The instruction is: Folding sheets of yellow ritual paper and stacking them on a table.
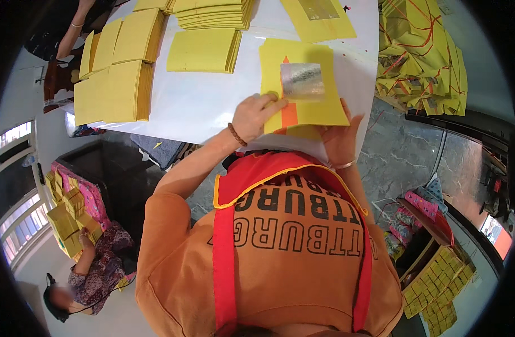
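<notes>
A yellow paper sheet (274,64) with a silver foil patch and an orange strip down it lies near the table's front edge; more yellow paper shows under its near edge. My left hand (254,115) grips its left side, with the fingertips bent onto the paper beside the orange strip. At the near right corner my right hand (340,135) holds the sheet's edge, some fingers hidden beneath the paper. Another yellow sheet with a foil patch (294,17) lies just beyond, at the far right of the table.
Stacks of folded yellow paper (114,92) cover the table's left side, with a smaller pile (204,50) nearer the middle. Yellow bundles tied with red string (420,56) stand off the right edge. Another person's arm (72,36) is at far left; a seated person (100,264) handles yellow bundles.
</notes>
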A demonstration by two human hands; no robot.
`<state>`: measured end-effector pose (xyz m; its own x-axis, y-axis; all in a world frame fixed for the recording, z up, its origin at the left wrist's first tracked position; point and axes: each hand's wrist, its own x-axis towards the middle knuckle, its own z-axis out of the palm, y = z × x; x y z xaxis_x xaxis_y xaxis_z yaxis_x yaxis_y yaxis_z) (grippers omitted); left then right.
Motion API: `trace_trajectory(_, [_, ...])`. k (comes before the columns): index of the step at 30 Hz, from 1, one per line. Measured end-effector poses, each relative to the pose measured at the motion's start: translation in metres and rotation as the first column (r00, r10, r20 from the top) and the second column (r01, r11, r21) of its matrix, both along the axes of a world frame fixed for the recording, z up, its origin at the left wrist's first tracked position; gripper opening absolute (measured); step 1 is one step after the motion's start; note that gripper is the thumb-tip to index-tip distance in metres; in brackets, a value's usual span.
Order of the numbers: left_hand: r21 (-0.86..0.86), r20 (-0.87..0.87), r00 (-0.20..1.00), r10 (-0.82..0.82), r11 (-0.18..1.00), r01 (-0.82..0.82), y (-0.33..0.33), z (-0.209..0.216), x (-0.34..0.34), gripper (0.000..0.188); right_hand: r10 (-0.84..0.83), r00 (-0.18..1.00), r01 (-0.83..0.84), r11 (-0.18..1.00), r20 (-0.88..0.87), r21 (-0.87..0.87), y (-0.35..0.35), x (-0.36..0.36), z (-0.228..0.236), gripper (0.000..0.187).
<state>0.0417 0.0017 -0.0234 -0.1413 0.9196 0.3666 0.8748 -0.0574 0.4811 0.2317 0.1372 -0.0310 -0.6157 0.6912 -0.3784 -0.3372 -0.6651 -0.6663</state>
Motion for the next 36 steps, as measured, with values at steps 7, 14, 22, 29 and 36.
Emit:
trace_trajectory(7, [-0.144, -0.094, 0.991, -0.097, 0.986, 0.083, 0.007, 0.002, 0.017, 0.048, -0.040, 0.979, 0.017, 0.993, 0.201, 0.118, -0.013, -0.008, 0.015, 0.037])
trace_trajectory(14, [0.273, 0.601, 0.794, 0.091, 0.910, -0.311, 0.041, 0.020, -0.049, 0.086, -0.107, 0.959, -0.099, 0.740, 0.262, 0.665, 0.018, 0.008, 0.054, 0.025])
trace_trajectory(22, [0.164, 0.907, 0.397, -0.142, 0.986, -0.021, 0.040, 0.022, -0.068, 0.082, 0.023, 0.963, -0.219, 0.649, 0.269, 0.729, 0.017, 0.004, 0.038, 0.041])
trace_trajectory(29, [0.056, 0.937, 0.342, -0.071, 0.997, 0.051, 0.034, 0.027, -0.063, 0.054, -0.013, 0.941, -0.298, 0.443, 0.339, 0.845, 0.028, 0.006, 0.033, 0.046])
trace_trajectory(36, [0.105, 0.900, 0.421, -0.109, 0.994, 0.032, 0.028, 0.018, -0.071, 0.025, -0.008, 0.923, -0.362, 0.321, 0.385, 0.875, 0.042, 0.012, 0.038, 0.037])
